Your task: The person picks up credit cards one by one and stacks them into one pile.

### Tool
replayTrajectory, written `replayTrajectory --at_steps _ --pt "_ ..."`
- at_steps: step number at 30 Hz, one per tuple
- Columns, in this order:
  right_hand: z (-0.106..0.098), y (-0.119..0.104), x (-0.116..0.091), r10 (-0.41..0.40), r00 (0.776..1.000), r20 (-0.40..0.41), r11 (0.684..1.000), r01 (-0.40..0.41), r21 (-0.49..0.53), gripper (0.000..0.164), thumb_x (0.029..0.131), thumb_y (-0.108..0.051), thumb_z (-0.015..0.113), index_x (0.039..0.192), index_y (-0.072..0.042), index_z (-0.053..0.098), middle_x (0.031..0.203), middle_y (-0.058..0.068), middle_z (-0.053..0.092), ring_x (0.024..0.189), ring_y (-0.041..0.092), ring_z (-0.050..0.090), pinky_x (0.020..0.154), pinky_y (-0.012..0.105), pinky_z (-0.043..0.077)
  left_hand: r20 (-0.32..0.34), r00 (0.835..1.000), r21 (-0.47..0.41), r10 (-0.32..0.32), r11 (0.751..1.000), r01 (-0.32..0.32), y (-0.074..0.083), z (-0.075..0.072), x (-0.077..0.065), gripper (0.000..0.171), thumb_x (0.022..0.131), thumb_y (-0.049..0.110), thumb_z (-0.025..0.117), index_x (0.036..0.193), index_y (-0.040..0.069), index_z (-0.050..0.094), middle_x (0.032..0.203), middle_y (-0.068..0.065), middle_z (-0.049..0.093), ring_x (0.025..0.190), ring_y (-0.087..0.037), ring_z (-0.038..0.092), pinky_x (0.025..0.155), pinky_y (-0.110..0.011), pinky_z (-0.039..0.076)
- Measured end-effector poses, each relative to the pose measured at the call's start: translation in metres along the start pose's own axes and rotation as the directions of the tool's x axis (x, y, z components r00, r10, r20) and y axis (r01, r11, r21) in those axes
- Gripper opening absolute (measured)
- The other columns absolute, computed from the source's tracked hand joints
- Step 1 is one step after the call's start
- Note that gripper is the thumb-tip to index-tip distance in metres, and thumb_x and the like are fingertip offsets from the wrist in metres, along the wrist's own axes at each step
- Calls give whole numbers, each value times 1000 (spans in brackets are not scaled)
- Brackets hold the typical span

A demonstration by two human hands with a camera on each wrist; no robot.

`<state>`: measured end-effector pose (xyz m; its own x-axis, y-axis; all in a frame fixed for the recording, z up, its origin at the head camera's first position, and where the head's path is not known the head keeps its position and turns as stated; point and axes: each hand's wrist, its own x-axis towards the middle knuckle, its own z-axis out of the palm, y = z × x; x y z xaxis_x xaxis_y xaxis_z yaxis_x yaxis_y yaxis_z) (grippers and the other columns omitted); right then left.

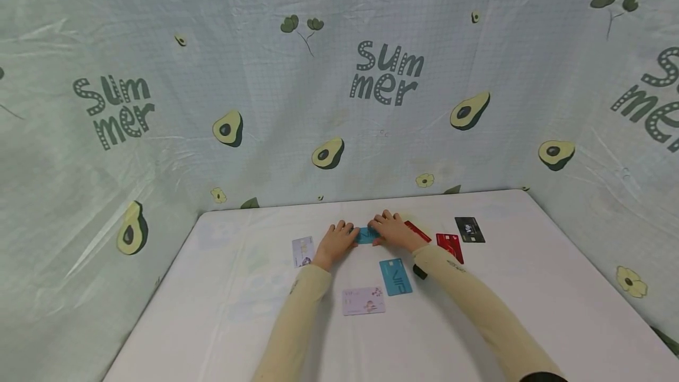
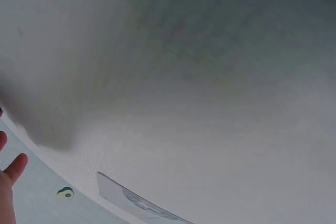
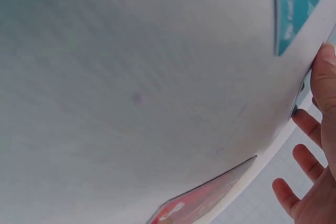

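A blue card (image 1: 365, 236) lies across the gap between the two hands near the back of the table. The left hand (image 1: 336, 244) has its thumb and forefinger at the card's left end; the left wrist view catches only a few of its fingers (image 2: 16, 167). At the right end, the right hand (image 1: 394, 231) pinches the same card between thumb and forefinger, its other fingers (image 3: 308, 162) spread apart. Close to the left wrist is a pale purple card (image 1: 303, 251). A red card (image 1: 419, 231) shows just beyond the right hand, partly hidden by it.
Nearer on the white table (image 1: 239, 323) lie a blue VIP card (image 1: 395, 277) and a lilac card (image 1: 363, 301). A second red card (image 1: 448, 245) and a black VIP card (image 1: 470, 230) lie to the right. A small black object (image 1: 419, 272) sits beside the right sleeve. Printed sheeting hangs behind.
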<state>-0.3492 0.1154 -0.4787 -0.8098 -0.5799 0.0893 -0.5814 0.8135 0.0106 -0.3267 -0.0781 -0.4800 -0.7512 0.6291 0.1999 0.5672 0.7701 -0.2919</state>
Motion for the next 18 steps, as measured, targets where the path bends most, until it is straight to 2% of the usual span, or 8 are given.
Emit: replayTrajectory --at_steps 4,9,14,18 --pt "-1 2 7 28 998 62 999 -31 45 49 78 -39 60 119 -14 50 110 6 52 101 23 37 86 45 35 5 1000 -3 -1 1000 1 -1 0 1 31 90 36 47 114 17 45 113 -4 52 103 -21 47 83 -37 44" --pt "3 7 16 61 989 132 996 -68 54 49 78 -42 62 117 -16 50 109 4 50 101 23 37 87 46 34 11 1000 -4 2 1000 -2 -2 2 2 31 90 36 46 115 17 45 114 -4 51 102 -21 47 82 -37 44" --pt "5 11 22 73 982 176 995 -83 52 46 76 -44 63 111 -17 49 106 4 48 100 23 36 84 45 34 37 999 -33 -10 999 12 -1 3 2 33 90 35 45 119 18 45 115 -6 49 103 -22 46 83 -38 44" --pt "6 13 25 89 974 208 991 -108 80 46 76 -43 64 110 -16 48 107 5 47 100 23 35 87 47 34 74 997 -44 -23 999 26 0 4 2 37 91 35 44 125 19 44 121 -6 47 107 -22 45 86 -40 43"
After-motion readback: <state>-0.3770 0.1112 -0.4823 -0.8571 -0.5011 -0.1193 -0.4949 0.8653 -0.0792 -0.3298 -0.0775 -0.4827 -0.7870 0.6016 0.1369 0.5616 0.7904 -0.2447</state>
